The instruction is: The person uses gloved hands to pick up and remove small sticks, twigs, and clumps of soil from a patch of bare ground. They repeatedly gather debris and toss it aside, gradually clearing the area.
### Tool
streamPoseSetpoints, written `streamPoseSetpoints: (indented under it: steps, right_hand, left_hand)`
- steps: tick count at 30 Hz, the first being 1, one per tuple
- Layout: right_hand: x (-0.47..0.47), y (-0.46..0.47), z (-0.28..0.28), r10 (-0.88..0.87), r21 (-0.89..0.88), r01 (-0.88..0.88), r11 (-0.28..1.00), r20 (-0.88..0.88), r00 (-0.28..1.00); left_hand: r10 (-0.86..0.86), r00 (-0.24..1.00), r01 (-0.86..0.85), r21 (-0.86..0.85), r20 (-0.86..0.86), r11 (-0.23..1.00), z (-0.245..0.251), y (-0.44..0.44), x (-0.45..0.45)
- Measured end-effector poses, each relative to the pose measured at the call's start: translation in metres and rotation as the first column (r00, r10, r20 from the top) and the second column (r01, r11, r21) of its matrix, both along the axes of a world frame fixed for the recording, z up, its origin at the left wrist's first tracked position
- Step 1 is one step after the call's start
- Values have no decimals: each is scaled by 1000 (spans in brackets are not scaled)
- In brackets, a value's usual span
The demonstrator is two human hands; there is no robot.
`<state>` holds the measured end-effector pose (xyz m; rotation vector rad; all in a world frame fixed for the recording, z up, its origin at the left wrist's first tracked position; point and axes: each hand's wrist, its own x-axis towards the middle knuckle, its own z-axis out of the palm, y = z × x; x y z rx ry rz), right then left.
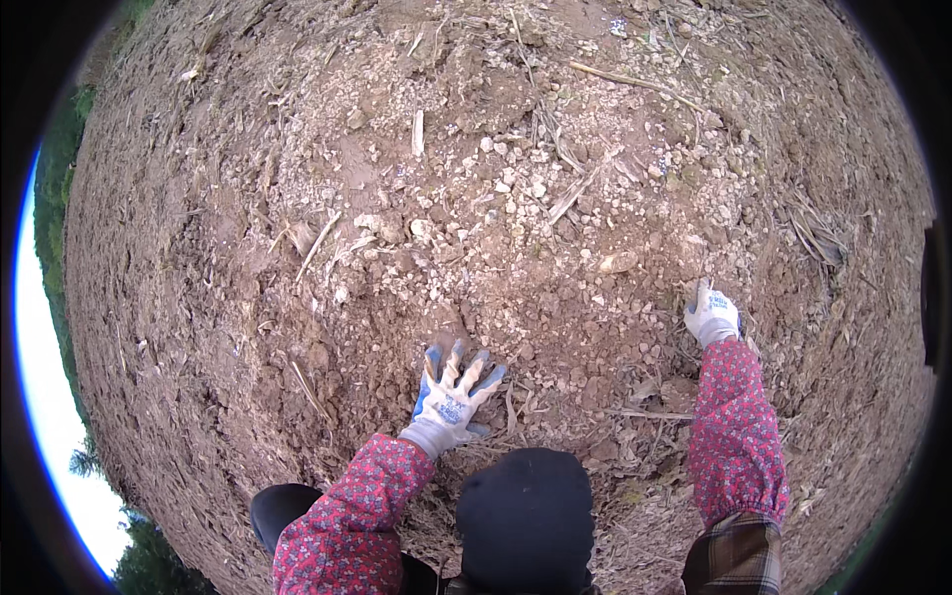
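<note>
My left hand [452, 390], in a white and blue work glove, lies palm down on the brown soil [550, 327] with its fingers spread. To the right, my right hand [712, 311], in a matching glove, is at the ground with its fingers bent together; whether something is between its fingertips cannot be told. A pale piece of plant debris [619, 262] lies up and left of my right hand. Both forearms wear red floral sleeves. Small pale clods [513, 182] are scattered beyond my hands.
A dark-clothed knee [525, 513] is at the bottom centre, and a dark boot or knee [282, 509] at the lower left. Dry stalks [639, 80] and husks [818, 234] lie about the field. Green trees [56, 216] edge the far left.
</note>
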<state>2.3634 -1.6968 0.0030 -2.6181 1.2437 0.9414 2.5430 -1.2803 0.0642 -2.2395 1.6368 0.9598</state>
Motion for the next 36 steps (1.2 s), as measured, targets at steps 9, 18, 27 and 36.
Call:
streamPoseSetpoints:
  steps: [9, 18, 27, 36]
  right_hand:
    - [21, -7, 8, 46, 102, -34, 994, -114, 992]
    - [27, -8, 22, -32, 147, 48, 988, -105, 994]
    - [21, -6, 5, -203, 80, 212, 974, -110, 973]
    - [14, 7, 0, -285, 76, 296, 952, -132, 949]
  left_hand:
    - [-159, 952, 261, 424, -261, 867, 55, -52, 62]
    - [245, 868, -277, 10, 433, 961, 278, -23, 237]
    - [233, 959, -277, 366, 160, 888, 174, 36, 249]
    - [586, 743, -668, -294, -323, 684, -12, -68, 308]
